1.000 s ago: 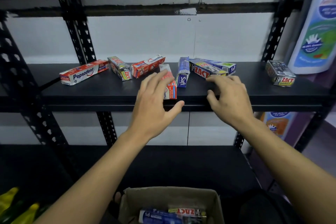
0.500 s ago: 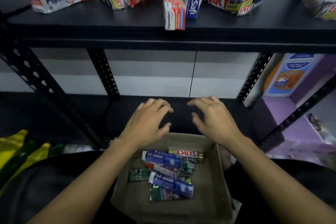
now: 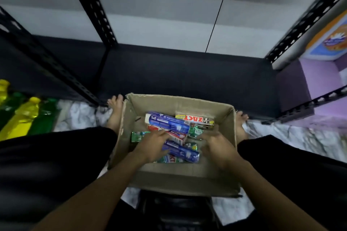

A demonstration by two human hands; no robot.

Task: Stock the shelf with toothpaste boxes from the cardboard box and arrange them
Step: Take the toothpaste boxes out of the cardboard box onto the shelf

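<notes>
Between left foot [image 3: 115, 113] and right foot [image 3: 240, 125], on marbled floor [image 3: 78, 112]: open carton [image 3: 187, 178], just in front of the black bottom shelf [image 3: 187, 73]. Inside, toothpaste boxes lie loose and crossed. The Safi box [image 3: 167, 123] is on top toward the far wall, with the ZACT box [image 3: 195, 119] touching it behind and the red box [image 3: 177, 135] beneath. The lower blue box [image 3: 183, 153] is near the front, the green box [image 3: 195, 131] at right, and a 2nd green box [image 3: 138, 136] at left. Both hands are down in the carton. The left hand [image 3: 152, 145] lies on the red box and the lower blue box with fingers bent over them; blurred, so cannot tell whether it grips. The right hand [image 3: 216, 147] has fingers loosely spread toward the green box and holds nothing seen. Hands and forearms cover the near ends of several boxes. Black trouser legs [image 3: 56, 165] flank the carton. At left, yellow and green bottles [image 3: 24, 116] lie near a slotted upright [image 3: 56, 69]. At right is a purple unit [image 3: 319, 80]. Versus 0.5 s ago: the hands hovered over the far rim with fingers spread and are now lower, among the boxes. The view has tipped down and the upper shelf is out of frame. Box layout looks the same.
</notes>
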